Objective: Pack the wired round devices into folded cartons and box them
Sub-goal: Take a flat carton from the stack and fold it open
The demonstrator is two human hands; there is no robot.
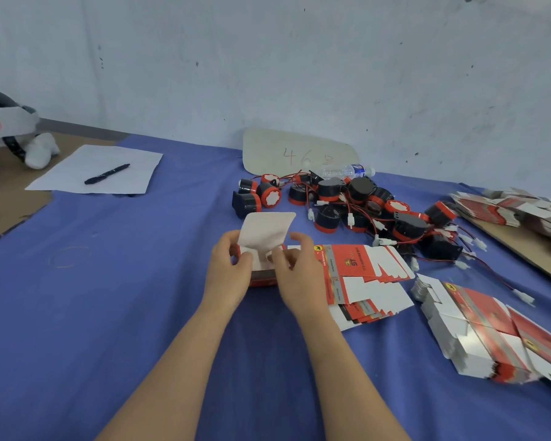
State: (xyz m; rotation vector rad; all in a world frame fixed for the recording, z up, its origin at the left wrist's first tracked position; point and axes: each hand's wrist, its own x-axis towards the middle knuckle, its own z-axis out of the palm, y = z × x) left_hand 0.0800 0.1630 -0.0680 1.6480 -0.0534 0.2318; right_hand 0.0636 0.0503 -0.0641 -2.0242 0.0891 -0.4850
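Note:
A small red-and-white carton (264, 240) stands on the blue cloth at the centre, its white top flap raised. My left hand (228, 268) grips the carton's left side with thumb and fingers curled. From the right, my right hand (296, 265) pinches a side flap of the same carton. Whether a device is inside is hidden by my hands. Behind the carton lies a heap of round black-and-red wired devices (347, 202) with red and black leads and white plugs.
Flat cartons lie to the right in a fanned stack (366, 281), a larger pile (477, 329) and more on a board (516, 208). Behind the heap are a water bottle (347, 170) and a card marked 46 (293, 154). Paper with a pen (107, 174) lies far left.

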